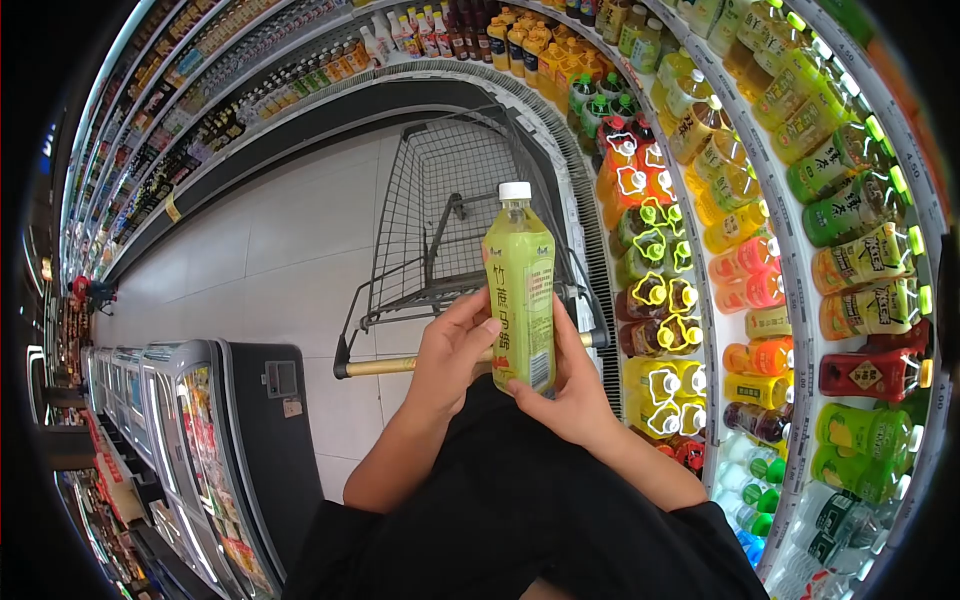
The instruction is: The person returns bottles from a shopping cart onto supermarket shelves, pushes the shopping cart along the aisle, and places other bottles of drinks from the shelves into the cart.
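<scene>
Upright in front of me is a green drink bottle (pixel 520 290) with a white cap and Chinese lettering down its label. My left hand (pixel 455 350) grips its left side, with the thumb across the label's edge. Around the lower right side wraps my right hand (pixel 570 385), its thumb near the base. Both hands are closed on the bottle, and some fingers are hidden behind it. Just beyond it stands a wire shopping cart (pixel 440 170), its yellow handle (pixel 385 367) partly covered by my hands and the bottle.
Shelves of bottled drinks (pixel 740 170) curve along my right side, with large handled bottles (pixel 655 300) on the lowest shelf. More stocked shelves (pixel 160 130) run along the far left. A freezer cabinet (pixel 255 450) stands at the lower left. Pale floor tiles (pixel 290 250) lie between.
</scene>
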The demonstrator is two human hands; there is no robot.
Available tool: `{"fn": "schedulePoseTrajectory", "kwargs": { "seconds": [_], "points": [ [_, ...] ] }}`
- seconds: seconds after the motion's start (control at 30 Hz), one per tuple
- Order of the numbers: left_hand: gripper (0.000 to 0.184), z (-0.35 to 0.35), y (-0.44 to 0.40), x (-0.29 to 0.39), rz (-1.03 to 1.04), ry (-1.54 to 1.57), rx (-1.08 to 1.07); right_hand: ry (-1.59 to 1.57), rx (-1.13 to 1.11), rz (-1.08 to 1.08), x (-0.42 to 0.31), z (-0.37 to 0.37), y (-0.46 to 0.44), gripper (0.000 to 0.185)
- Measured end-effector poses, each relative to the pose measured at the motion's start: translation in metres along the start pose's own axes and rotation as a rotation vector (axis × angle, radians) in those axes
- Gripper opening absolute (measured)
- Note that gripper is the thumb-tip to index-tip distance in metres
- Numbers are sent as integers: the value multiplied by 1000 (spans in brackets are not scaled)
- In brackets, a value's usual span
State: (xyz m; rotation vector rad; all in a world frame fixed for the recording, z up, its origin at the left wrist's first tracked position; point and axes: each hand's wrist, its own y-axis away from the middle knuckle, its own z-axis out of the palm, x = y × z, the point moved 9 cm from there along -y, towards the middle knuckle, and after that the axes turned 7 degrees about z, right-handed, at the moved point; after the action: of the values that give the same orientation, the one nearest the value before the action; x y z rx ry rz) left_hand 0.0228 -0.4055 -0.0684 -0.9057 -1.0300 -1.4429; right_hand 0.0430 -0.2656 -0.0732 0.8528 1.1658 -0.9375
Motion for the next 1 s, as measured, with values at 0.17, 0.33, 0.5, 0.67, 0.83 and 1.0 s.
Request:
{"fn": "schedulePoseTrajectory", "kwargs": {
  "seconds": [0.17, 0.33, 0.5, 0.67, 0.83, 1.0],
  "points": [
    [70, 15, -3, -2, -27, 17, -83, -396, -121, 80, 2, -5, -2, 101],
    [81, 28, -3, -7, -51, 155, -221, -530, -191, 133, 8, -5, 1, 102],
    [77, 31, 1, -3, -95, 214, -158, -511, -199, 131, 8, -5, -2, 98],
    [83, 31, 5, -4, -48, 151, -131, -450, -186, 81, 16, -10, -4, 89],
    [91, 26, 7, 0, 7, 70, -87, -467, -165, 45, 4, -9, -5, 86],
    [87, 26, 9, 5, 36, 8, -102, -494, -188, 57, 5, -7, -4, 84]
  ]
}}
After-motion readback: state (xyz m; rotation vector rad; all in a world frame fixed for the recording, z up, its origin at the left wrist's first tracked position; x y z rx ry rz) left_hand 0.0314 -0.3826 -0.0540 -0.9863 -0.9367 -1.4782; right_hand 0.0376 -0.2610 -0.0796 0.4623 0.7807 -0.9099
